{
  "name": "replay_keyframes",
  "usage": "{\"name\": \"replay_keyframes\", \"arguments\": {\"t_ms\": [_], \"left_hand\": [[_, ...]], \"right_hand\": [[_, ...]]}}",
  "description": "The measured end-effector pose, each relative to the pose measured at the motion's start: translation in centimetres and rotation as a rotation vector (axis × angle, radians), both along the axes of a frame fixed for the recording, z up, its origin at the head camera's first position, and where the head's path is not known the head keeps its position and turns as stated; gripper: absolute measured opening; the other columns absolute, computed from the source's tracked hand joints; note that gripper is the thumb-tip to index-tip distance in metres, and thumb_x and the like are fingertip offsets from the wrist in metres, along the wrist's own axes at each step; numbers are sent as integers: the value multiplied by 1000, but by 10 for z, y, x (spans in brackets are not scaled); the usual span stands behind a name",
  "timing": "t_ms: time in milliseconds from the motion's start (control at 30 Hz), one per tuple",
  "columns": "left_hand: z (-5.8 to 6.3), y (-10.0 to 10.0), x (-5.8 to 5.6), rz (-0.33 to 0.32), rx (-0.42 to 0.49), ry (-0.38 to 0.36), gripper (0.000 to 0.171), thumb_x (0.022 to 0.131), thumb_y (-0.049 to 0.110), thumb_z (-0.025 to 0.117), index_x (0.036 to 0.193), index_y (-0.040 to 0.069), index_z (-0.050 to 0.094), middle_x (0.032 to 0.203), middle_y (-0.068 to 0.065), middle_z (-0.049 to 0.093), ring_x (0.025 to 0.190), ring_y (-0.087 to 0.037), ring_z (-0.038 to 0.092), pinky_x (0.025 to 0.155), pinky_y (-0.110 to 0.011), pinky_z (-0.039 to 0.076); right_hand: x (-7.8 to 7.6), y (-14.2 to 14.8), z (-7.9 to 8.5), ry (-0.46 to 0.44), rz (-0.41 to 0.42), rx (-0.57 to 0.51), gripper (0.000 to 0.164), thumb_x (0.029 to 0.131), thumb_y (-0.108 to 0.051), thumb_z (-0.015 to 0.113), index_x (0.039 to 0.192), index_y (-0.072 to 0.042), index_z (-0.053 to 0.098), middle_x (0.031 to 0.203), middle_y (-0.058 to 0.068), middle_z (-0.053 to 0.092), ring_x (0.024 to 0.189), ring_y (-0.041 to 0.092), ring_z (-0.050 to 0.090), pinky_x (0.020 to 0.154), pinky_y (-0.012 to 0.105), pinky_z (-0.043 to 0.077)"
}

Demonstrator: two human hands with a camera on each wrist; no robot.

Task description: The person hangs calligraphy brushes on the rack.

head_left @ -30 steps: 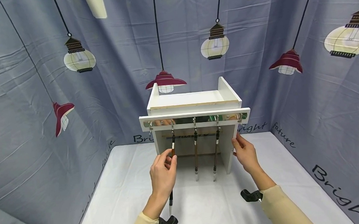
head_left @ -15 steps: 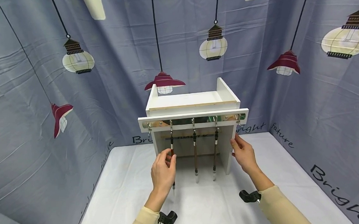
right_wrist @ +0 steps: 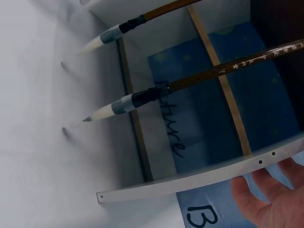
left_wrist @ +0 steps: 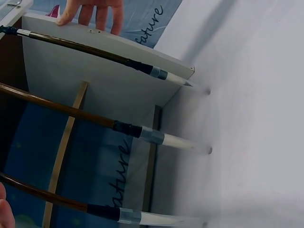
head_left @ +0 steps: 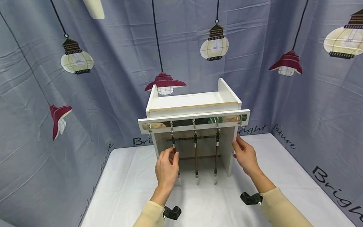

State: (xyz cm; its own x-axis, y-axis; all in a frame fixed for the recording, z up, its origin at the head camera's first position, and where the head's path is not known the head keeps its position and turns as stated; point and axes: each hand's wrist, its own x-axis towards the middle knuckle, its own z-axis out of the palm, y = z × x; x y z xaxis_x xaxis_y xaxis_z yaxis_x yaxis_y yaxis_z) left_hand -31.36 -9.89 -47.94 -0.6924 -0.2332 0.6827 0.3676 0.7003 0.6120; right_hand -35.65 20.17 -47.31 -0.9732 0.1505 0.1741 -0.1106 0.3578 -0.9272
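Three calligraphy brushes hang by loops from hooks on the front rail [head_left: 182,129] of a white wooden rack [head_left: 194,109]. My left hand [head_left: 166,169] pinches the left brush [left_wrist: 66,202] around its handle. In the left wrist view only a bit of that hand shows at the edge. The middle brush [head_left: 196,158] and the right brush [head_left: 217,156] hang with white bristles pointing down. My right hand [head_left: 247,158] rests its fingers, nearly straight, against the outer side and front edge of the rack's right side panel [right_wrist: 209,178].
The rack stands on a white-covered table [head_left: 120,188]. Outer hooks on the rail, such as the right end hook [head_left: 240,120], carry no brush. A blue-grey curtain [head_left: 121,61] with printed lamps surrounds the table.
The left brush's lower end has swung away from me, from slanting forward to hanging nearly upright. My left hand has moved slightly toward the rack. The right hand stays on the panel.
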Motion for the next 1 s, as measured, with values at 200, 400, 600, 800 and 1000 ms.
{"name": "replay_keyframes", "arguments": {"t_ms": [200,400,600,800,1000], "left_hand": [[0,-2,2,12,0,-6,22,97,23,74,115,10,73,96,-3,70,66,-11,62,55,-25,46],[-3,-6,5,34,-17,-40,27,96,28,75,118,12,72,97,-2,68,66,-8,60,55,-24,45],[-8,-16,13,26,-58,-102,38,92,36,79,123,16,70,102,-1,68,68,-9,61,54,-24,45],[-9,-37,17,14,-141,-209,43,91,46,77,123,19,70,106,-1,70,77,-16,66,56,-29,48],[-5,-72,16,41,-295,-345,44,91,55,72,118,21,72,116,-1,71,96,-27,71,70,-48,57]], "right_hand": [[0,-3,2,0,-3,-6,60,111,-40,46,164,-18,28,162,20,41,141,44,49,102,58,53],[0,-5,3,4,6,-6,60,111,-40,46,164,-17,28,162,21,40,141,45,49,101,57,53],[3,-4,6,-8,25,57,62,111,-44,43,164,-18,25,164,19,38,143,43,49,101,55,54],[13,6,13,18,98,260,72,109,-52,40,166,-17,14,165,19,34,143,45,47,108,59,48],[23,21,16,112,184,513,76,110,-47,43,166,-5,12,161,29,36,139,52,48,107,66,45]]}}
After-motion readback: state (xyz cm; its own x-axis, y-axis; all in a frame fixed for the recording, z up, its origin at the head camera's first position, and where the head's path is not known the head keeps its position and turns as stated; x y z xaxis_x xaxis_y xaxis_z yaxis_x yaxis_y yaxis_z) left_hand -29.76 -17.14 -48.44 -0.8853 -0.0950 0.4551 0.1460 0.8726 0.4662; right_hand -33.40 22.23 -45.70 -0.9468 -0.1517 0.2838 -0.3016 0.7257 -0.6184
